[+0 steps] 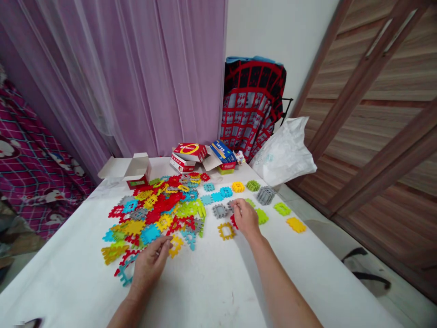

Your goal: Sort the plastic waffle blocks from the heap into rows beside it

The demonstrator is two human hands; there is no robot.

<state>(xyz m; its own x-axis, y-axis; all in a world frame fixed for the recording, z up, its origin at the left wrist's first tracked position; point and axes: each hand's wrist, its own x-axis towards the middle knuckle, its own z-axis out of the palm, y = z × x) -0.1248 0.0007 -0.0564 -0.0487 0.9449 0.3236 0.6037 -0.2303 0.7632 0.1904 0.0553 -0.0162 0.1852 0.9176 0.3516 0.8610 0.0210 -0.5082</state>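
On the left, my left hand (152,264) is closed, its thumb and fingertips at the edge of a yellow square-frame building piece (175,246). Beside it spreads a heap of notched plastic pieces, with a red piece (160,208) on top and a blue curved piece (123,275) near my wrist. My right hand (246,219) is closed over the sorted pieces to the right. A red piece (234,222) shows partly beneath it, and what its fingers pinch is hidden. Close by lie a grey square piece (220,211) and another yellow frame piece (226,231).
Separate groups include a grey stack (266,195), green pieces (282,209) and a yellow piece (296,224) near the right edge of the white table (211,287). Behind stand an open box (137,171), red boxes (189,152), a blue box (222,151) and a white bag (283,152).
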